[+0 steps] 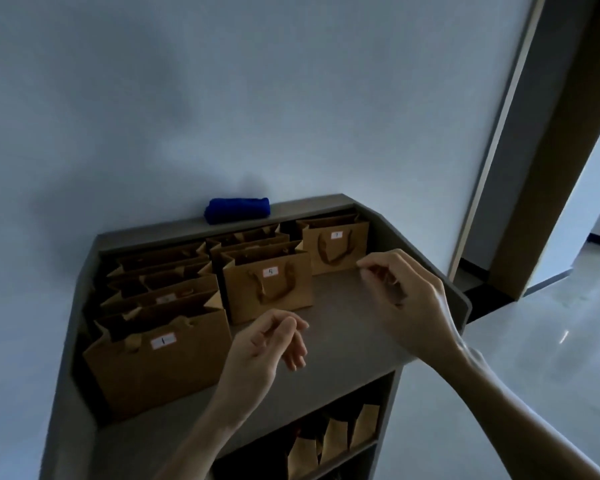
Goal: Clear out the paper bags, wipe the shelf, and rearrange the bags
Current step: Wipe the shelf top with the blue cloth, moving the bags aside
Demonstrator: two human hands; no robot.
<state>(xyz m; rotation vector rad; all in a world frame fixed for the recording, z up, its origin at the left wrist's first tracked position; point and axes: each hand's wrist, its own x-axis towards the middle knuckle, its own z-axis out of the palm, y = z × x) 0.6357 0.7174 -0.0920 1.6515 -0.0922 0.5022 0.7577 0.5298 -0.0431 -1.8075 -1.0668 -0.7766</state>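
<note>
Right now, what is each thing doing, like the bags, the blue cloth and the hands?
Bag labelled 1: upright, front of left row.
Bag labelled 5: upright, handles hanging down.
Far right bag: upright at the back.
Blue cloth: rolled up on the back ledge.
Left hand: fingers loosely curled, holding nothing.
Right hand: above the shelf, holding nothing.

We see brown matt kraft-paper bags (271, 285) on a smooth matt grey shelf (354, 317). A fuzzy blue cloth (237, 210) looks soft; the pale floor (548, 341) shines glossy.
</note>
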